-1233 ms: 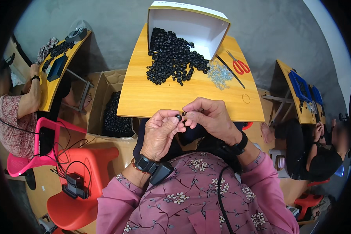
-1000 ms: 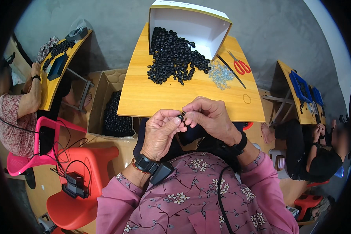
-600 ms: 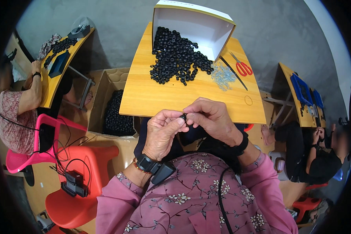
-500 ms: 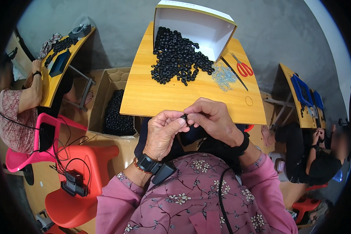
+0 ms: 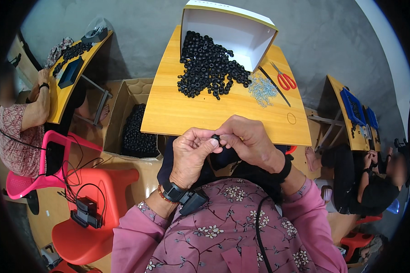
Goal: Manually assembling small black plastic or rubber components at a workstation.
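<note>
Both hands closed, meeting just off the near edge of the wooden yellow-brown desk. Left hand: thumb and index finger pinch a small round glossy black piece. Right hand: thumb and index finger pinched on the same piece from its right side; can't tell if a second part is hidden in there.

On the desk, far side: open cardboard box with white inside walls and a gold rim, tipped on its side. Heap of small round black ring-like pieces spills out of it toward the near side. Right of the heap: loose pile of tiny clear bluish pieces, then a thin black stick lying at a slant, then red-handled metal scissors. Thin brown loop sits near the right edge, well apart from the heap.

Left of the desk, on the floor: open brown cardboard carton holding more black pieces. Nearer, on the left: orange-red plastic chair with a black device and cables on it.
</note>
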The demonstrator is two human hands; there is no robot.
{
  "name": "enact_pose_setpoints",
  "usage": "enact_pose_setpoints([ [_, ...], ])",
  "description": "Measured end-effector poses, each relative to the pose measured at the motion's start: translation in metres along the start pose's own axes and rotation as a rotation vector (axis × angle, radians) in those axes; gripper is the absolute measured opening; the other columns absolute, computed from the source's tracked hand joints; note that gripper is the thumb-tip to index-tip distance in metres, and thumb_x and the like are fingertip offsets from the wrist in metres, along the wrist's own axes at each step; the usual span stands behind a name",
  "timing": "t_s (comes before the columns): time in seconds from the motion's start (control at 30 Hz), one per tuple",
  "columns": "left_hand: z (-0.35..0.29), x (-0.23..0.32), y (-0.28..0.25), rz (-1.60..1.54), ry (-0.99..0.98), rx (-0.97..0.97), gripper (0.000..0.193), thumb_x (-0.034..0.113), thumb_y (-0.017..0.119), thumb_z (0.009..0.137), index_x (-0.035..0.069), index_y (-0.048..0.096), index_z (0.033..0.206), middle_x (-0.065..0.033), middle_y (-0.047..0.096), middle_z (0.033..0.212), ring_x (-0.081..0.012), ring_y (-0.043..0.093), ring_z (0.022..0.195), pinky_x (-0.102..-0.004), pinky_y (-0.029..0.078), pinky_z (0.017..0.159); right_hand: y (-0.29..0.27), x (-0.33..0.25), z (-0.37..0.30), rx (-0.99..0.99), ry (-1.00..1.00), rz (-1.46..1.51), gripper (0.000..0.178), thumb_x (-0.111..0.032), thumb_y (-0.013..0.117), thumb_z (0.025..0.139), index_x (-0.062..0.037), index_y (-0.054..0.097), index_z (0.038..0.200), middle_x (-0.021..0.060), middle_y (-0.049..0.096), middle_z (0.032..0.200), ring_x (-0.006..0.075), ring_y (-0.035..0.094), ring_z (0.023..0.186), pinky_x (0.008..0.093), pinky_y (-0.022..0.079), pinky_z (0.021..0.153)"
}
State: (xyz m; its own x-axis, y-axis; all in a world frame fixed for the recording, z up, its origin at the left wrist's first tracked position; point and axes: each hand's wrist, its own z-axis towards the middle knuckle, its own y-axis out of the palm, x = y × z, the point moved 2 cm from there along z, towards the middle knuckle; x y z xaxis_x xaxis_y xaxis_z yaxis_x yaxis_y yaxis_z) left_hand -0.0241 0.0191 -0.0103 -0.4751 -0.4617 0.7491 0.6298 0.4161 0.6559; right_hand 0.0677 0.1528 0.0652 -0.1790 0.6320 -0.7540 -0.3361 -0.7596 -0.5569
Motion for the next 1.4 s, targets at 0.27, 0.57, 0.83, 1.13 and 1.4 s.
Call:
enact_pose_setpoints([
  [0.27, -0.002, 0.0, 0.003, 0.104, -0.015, 0.067, 0.016, -0.007, 0.062, 0.092, -0.006, 0.061, 0.108, -0.0161, 0.07, 0.098, -0.0209, 0.071, 0.085, -0.0311, 0.061, 0.08, 0.008, 0.006, -0.003, 0.052, 0.126, 0.125, 0.007, 0.001, 0.062, 0.092, -0.0004, 0.066, 0.097, 0.0059, 0.063, 0.079, 0.0144, 0.067, 0.07, 0.0277, 0.053, 0.062],
  [0.57, -0.002, -0.001, -0.001, 0.087, -0.031, 0.068, 0.015, -0.005, 0.061, 0.093, -0.004, 0.062, 0.108, -0.0138, 0.071, 0.098, -0.0171, 0.07, 0.082, -0.0281, 0.06, 0.079, 0.009, 0.021, -0.005, 0.034, 0.188, 0.239, 0.01, 0.002, 0.065, 0.09, -0.0006, 0.07, 0.098, 0.0032, 0.059, 0.087, 0.0093, 0.059, 0.075, 0.0234, 0.048, 0.065],
  [0.83, -0.002, -0.007, -0.006, -0.02, -0.14, 0.078, 0.012, 0.003, 0.062, 0.096, -0.002, 0.062, 0.107, -0.0127, 0.07, 0.098, -0.017, 0.07, 0.082, -0.0298, 0.06, 0.078, 0.014, 0.022, -0.006, 0.032, 0.111, 0.153, 0.013, 0.0, 0.064, 0.09, -0.0031, 0.07, 0.1, 0.0049, 0.058, 0.083, 0.0139, 0.058, 0.073, 0.0263, 0.046, 0.066],
  [1.13, -0.001, -0.009, -0.005, -0.129, -0.144, 0.072, 0.011, 0.003, 0.063, 0.096, -0.002, 0.061, 0.105, -0.0088, 0.068, 0.096, -0.0134, 0.067, 0.079, -0.0275, 0.059, 0.074, 0.005, 0.004, -0.008, -0.02, 0.023, -0.023, 0.028, -0.003, 0.07, 0.085, -0.0041, 0.066, 0.113, 0.0073, 0.058, 0.082, 0.018, 0.059, 0.073, 0.0289, 0.048, 0.064],
  [1.4, -0.001, -0.01, -0.011, -0.1, -0.182, 0.04, 0.011, 0.007, 0.062, 0.097, -0.001, 0.063, 0.105, -0.0079, 0.068, 0.097, -0.0163, 0.067, 0.082, -0.0314, 0.056, 0.078, 0.012, 0.0, -0.001, -0.149, -0.102, -0.45, 0.033, -0.022, 0.076, 0.083, -0.0022, 0.063, 0.106, 0.0134, 0.057, 0.086, 0.0293, 0.062, 0.072, 0.0377, 0.051, 0.063],
])
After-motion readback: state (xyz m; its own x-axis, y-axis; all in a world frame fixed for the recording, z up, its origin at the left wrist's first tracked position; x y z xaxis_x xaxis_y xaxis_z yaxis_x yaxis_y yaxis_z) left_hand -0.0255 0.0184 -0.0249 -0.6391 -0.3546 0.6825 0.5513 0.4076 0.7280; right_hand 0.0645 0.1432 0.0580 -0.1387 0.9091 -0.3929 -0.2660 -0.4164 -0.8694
